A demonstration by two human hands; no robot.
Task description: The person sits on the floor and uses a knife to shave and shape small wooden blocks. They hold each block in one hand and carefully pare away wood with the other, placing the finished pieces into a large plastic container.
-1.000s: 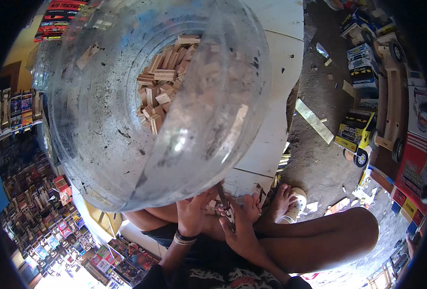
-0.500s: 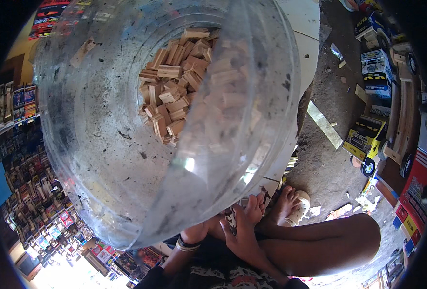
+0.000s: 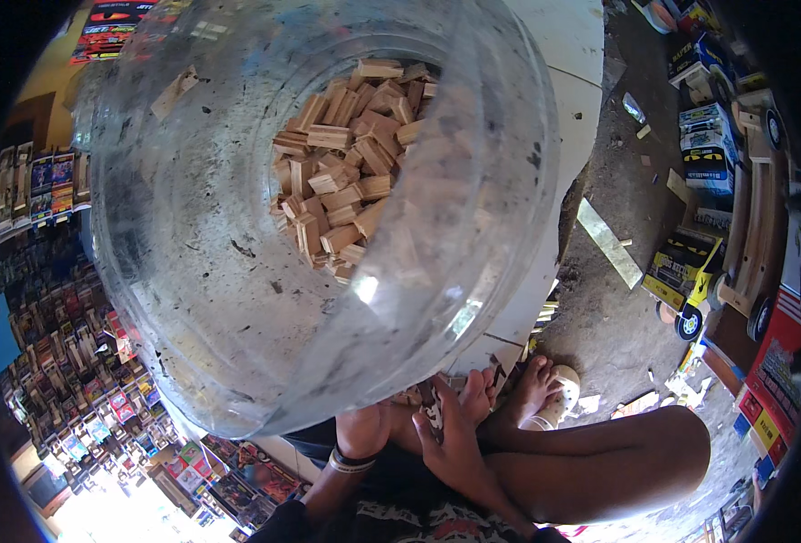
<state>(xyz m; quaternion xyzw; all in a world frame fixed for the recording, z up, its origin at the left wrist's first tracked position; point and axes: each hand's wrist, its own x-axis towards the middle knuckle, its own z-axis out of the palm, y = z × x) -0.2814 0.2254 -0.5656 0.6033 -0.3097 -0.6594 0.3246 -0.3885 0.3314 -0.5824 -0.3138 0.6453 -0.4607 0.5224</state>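
A big, scuffed clear plastic tub (image 3: 192, 308) fills the upper middle of the view, close to the camera. Small light wooden blocks (image 3: 337, 185) lie heaped at its bottom. Below its near rim, my right hand (image 3: 459, 443) is closed, thumb and fingers around a small silvery metal piece (image 3: 435, 418) whose kind I cannot make out. To its left is my left hand (image 3: 364, 433), a pale band at the wrist. The left fingers are mostly hidden behind the tub's rim, so their grip does not show.
My bare foot (image 3: 534, 380) and a beige clog (image 3: 560, 391) are beyond my bent leg (image 3: 599, 462). Wooden toy trucks, one yellow and black (image 3: 685, 267), line the right. A pale strip (image 3: 608, 242) lies on the dirt floor. Many small colourful items (image 3: 66, 335) crowd the left.
The tub and its blocks appear slightly farther right, and the tub's near rim sits higher in view. Both hands stay in nearly the same place.
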